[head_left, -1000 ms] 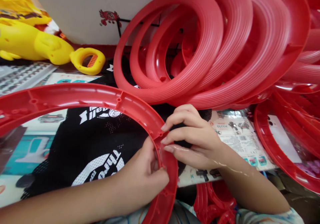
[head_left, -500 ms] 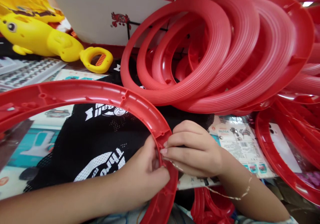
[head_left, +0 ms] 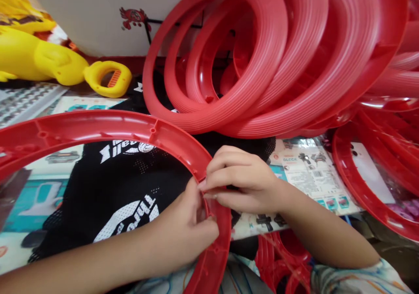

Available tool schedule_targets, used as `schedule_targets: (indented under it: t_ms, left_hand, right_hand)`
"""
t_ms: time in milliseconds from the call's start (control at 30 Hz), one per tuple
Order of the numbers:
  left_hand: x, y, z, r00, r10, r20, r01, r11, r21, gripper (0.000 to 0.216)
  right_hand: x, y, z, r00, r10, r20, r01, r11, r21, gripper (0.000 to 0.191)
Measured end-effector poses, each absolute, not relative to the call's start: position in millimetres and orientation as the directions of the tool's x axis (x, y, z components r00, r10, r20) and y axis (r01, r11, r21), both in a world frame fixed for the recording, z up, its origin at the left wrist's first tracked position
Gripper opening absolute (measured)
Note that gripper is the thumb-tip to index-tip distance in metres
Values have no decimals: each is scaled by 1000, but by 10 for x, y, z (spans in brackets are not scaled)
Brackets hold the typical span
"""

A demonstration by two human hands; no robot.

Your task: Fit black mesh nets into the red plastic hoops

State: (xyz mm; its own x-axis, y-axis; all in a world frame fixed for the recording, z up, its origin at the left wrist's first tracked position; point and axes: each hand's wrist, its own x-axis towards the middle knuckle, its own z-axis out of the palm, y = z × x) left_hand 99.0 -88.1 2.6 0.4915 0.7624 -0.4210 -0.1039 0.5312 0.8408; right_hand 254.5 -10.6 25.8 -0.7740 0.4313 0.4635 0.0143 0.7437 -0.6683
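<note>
A large red plastic ring lies flat before me, hollow side up, over a black printed cloth. My left hand grips the ring's inner edge at its right side, thumb up along the rim. My right hand reaches over the same spot from outside, its fingers curled and pinched together on the rim. Whether anything small sits under the fingertips is hidden.
A leaning stack of several ribbed red rings fills the back and right. More red rings lie at the right and below. A yellow toy lies at the back left. Printed packaging cards cover the surface.
Both hands stay at the same spot on the ring. The right fingers have closed in further over the rim. The view shifted slightly.
</note>
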Motion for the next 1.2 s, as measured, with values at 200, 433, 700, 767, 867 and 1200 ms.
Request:
schedule_targets:
  t_ms: [200, 433, 700, 767, 867, 1200]
  left_hand:
    - [1006, -900, 59, 507, 754, -418, -142, 552, 822, 40]
    - [988, -910, 11, 487, 753, -442, -37, 523, 852, 40]
    - [1003, -880, 100, 548, 709, -444, -11, 536, 844, 44]
    - [995, -884, 109, 549, 702, -453, -4, 544, 839, 45]
    - [971, -907, 99, 572, 686, -450, -25, 562, 826, 46]
    - [932, -919, 108, 623, 653, -430, -147, 638, 756, 55]
  right_hand:
    - [2597, -83, 318, -811, 398, 430, -24, 711, -703, 13]
    - [2585, -99, 280, -793, 433, 430, -21, 685, -728, 14]
    - [2552, -72, 169, -668, 560, 490, 65, 700, -711, 10]
    - [2544, -76, 168, -646, 603, 468, 111, 681, -724, 6]
    - [2529, -91, 164, -591, 673, 445, 133, 625, -769, 3]
    - [2543, -143, 225, -549, 795, 258, 75, 355, -932, 11]
